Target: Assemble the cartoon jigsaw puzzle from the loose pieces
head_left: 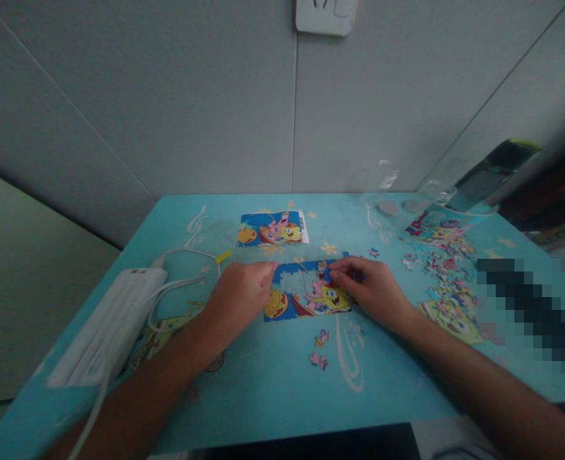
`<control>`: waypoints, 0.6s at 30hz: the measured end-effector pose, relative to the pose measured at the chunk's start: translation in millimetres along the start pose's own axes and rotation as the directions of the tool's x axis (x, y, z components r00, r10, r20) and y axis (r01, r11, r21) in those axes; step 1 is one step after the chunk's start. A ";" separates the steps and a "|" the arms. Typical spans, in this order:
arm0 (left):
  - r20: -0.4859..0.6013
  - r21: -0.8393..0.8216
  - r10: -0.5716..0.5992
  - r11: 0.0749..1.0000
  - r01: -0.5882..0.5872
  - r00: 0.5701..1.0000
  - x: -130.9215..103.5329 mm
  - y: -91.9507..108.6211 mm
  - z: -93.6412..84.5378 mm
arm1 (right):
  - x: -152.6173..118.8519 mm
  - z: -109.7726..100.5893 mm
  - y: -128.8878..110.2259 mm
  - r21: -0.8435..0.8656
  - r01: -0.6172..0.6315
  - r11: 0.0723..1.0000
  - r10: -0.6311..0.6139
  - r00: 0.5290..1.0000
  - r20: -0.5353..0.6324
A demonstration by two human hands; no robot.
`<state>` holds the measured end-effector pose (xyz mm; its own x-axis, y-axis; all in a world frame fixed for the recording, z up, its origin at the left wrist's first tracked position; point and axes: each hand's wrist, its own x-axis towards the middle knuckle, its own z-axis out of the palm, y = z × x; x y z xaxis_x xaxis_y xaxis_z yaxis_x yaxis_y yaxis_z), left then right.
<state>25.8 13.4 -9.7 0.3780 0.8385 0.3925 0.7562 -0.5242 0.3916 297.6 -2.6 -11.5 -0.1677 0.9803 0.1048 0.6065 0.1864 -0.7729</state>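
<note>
A partly assembled cartoon jigsaw puzzle (292,310) lies on the table between my two hands, with a gap in its upper middle. My left hand (246,291) is closed at the puzzle's upper left edge, thumb and forefinger together; whatever is between them is hidden. At the upper right part of the puzzle, my right hand (366,278) pinches what looks like a small blue jigsaw piece (332,275), mostly covered by the fingertips. Behind the puzzle lies a picture card (272,229) with a matching image. Two small groups of loose pieces (318,361) lie in front of the puzzle.
A white power strip (112,319) with cables stands at the left. Many loose jigsaw pieces (447,271) are heaped at the right, beside a picture sheet (447,223) and clear plastic containers (438,191). One stray piece (374,252) lies behind my right hand. A grey wall (215,115) borders the table.
</note>
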 end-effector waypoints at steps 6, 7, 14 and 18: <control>0.033 0.011 0.045 0.999 -0.046 0.998 -2.5 -7.5 4.5 | -2.1 -1.2 -1.8 -0.085 0.063 0.994 -0.065 0.998 -0.019; 0.026 0.008 0.057 0.998 -0.057 0.998 -3.3 -7.2 5.1 | -3.1 -1.0 -3.5 -0.098 0.101 0.990 -0.103 0.995 -0.018; 0.056 0.196 0.213 0.956 -0.220 0.975 -12.2 0.8 11.5 | -1.6 -16.6 -4.5 -0.178 0.179 0.968 -0.196 0.978 -0.078; 0.034 0.184 0.251 0.950 -0.253 0.967 -17.4 7.1 13.6 | 11.1 -54.2 16.2 -0.268 -0.004 0.964 -0.096 0.928 -0.360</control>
<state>31.9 -2.9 -25.0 0.5740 0.6844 0.4496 0.7206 -0.6829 0.1196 347.6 14.9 11.0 0.0654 0.9156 0.3968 0.7930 0.1937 -0.5776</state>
